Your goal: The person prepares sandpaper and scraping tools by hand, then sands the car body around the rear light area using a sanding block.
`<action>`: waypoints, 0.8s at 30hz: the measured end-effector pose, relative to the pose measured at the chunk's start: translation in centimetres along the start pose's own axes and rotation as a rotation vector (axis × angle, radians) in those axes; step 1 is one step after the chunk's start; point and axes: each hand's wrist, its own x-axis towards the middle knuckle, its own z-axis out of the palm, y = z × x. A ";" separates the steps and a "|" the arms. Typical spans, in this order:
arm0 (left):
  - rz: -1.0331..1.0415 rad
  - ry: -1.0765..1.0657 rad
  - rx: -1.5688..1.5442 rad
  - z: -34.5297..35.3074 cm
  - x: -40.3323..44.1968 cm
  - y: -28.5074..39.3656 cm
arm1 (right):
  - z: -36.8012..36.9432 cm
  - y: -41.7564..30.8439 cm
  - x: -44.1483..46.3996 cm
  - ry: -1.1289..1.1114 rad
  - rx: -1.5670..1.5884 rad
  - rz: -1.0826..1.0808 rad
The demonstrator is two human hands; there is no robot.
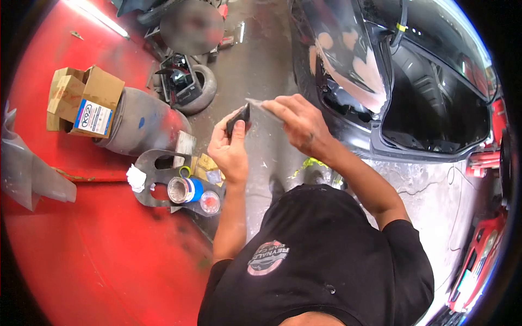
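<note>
In front of my chest, my left hand [229,151] is closed on a small dark block [238,120], thumb pressed on its near face. My right hand [304,126] is raised beside it, fingers pinched on a thin grey sheet-like piece [256,104]. The tip of that piece meets or nearly meets the block's top corner; whether they touch I cannot tell. Its exact kind is unclear. Ahead on the right is a black car [348,138] with pale, smooth filler patches [361,73] on its rear corner and its trunk opening exposed.
Left of me, a grey stand [145,194] carries an open blue-and-white can [179,190], a round lid [210,202] and crumpled white paper [136,178]. Beyond it lie a drum [144,122], a cardboard box [65,95] and a tyre [204,89]. A cable [455,204] trails across the floor at right.
</note>
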 end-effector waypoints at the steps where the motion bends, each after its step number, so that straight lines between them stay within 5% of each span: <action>1: 0.122 0.008 0.105 0.4 -0.1 0.0 | -0.3 -0.7 0.2 0.008 -0.015 -0.032; 11: 0.534 0.039 0.430 0.2 -0.5 -1.7 | -1.5 -2.5 0.5 -0.080 -0.112 -0.063; 24: 0.484 0.075 0.355 0.2 -0.3 -1.8 | -0.7 -2.1 0.4 -0.117 -0.117 -0.024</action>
